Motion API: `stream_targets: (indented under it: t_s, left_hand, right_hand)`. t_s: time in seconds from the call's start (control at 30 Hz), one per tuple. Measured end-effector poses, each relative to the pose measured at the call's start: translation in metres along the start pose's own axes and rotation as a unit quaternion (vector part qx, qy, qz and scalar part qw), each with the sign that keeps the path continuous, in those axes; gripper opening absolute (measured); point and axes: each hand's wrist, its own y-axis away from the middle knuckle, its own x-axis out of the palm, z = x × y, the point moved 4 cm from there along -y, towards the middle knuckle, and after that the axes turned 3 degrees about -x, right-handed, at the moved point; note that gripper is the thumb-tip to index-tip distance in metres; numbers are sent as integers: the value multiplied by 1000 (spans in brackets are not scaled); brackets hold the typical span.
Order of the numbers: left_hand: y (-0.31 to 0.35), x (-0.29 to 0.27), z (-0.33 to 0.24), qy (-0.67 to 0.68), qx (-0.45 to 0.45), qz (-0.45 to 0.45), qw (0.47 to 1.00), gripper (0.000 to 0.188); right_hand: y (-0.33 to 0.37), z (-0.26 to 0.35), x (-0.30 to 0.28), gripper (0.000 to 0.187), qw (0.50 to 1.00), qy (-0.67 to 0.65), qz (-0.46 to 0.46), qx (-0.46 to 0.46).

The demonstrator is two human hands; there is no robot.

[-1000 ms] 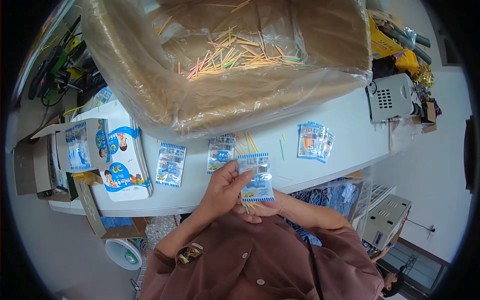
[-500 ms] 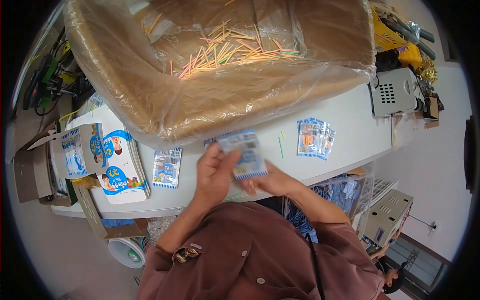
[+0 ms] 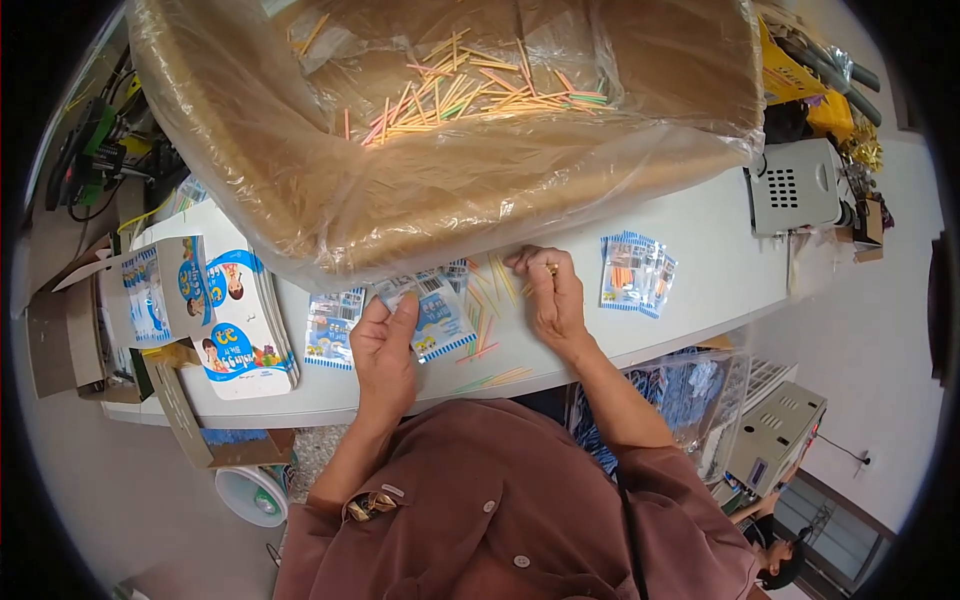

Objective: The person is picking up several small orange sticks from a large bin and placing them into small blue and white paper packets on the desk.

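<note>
Slanting longways to the desk's [image 3: 720,235] near edge, a shiny blue-and-clear packet [image 3: 442,314] is sitting pinched in the left hand [image 3: 386,352]. The right hand's [image 3: 558,305] grip: can't tell.

"What's the person wearing, from where you're standing?"

"Dusty maroon shirt [image 3: 450,470], pale round buttons [image 3: 489,507] down the front, sleeves [image 3: 668,478] ending around the elbows."

"Something shiny on the left of the chest?"

"Yeah, gold-coloured bits [image 3: 370,505], can't tell what. Plus a thin black cord [image 3: 630,535] over the right side, and a gold-toned ring [image 3: 552,269] on the right hand [image 3: 558,300]."
</note>
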Motion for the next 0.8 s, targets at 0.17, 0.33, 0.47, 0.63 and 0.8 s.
stream_targets:
  t_s: [0.17,0.33,0.47,0.63,0.8]
  left_hand:
    - [-2,5,7,6,5,21,1000,22]
    - [1,10,8,-49,-9,37,998,24]
    - [5,17,5,-84,-35,55,994,23]
    - [3,14,10,-62,-34,45,996,22]
    - [2,13,12,-63,-22,44,997,22]
  right_hand:
    - [-8,-10,-5,17,995,-20,-97,17]
    - [-19,-1,-10,19,982,-59,-173,44]
    - [-19,6,-18,19,969,-59,-239,18]
    - [-3,6,-4,14,979,151,-124,-51]
    - [-5,2,-3,13,984,138,-72,-91]
